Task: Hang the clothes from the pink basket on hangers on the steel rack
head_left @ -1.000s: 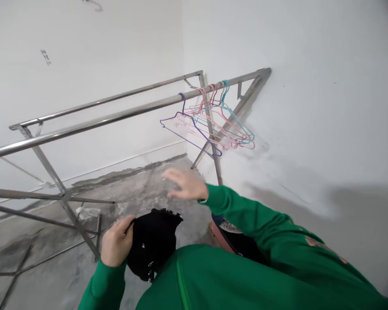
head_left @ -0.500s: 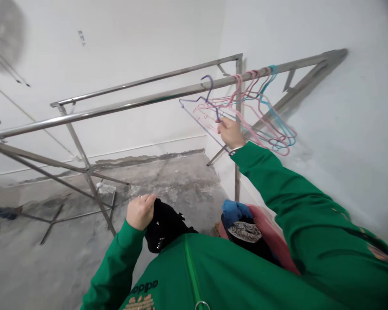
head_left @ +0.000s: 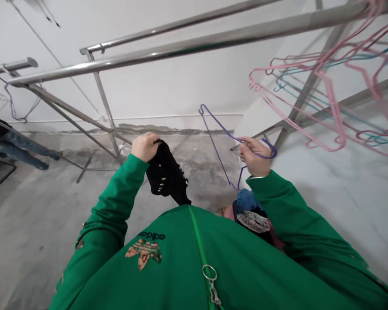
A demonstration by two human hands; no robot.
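A purple clothes hanger (head_left: 217, 117) is held in my right hand (head_left: 255, 156), gripped close to its hook. It lies tilted, its long frame reaching to the left and its hook to the right. My left hand (head_left: 145, 147) is closed on the top of a black garment (head_left: 167, 176), which hangs down in front of my body and has small shiny bits on it. A gap separates the hanger from the garment. Below my right hand, a pink container holds folded clothes, among them a blue piece (head_left: 245, 199) and a patterned one (head_left: 254, 221).
Metal rails (head_left: 168, 51) of a rack cross above my hands. Pink hangers (head_left: 330, 101) and blue ones hang from it at the right, near the white wall. Far left, another person's legs in jeans (head_left: 26, 148) show beside another rail (head_left: 17, 65) with hangers.
The purple hanger has come away from the rail area, down and towards me in my right hand, and has turned. My left hand has raised the black garment. The view has shifted.
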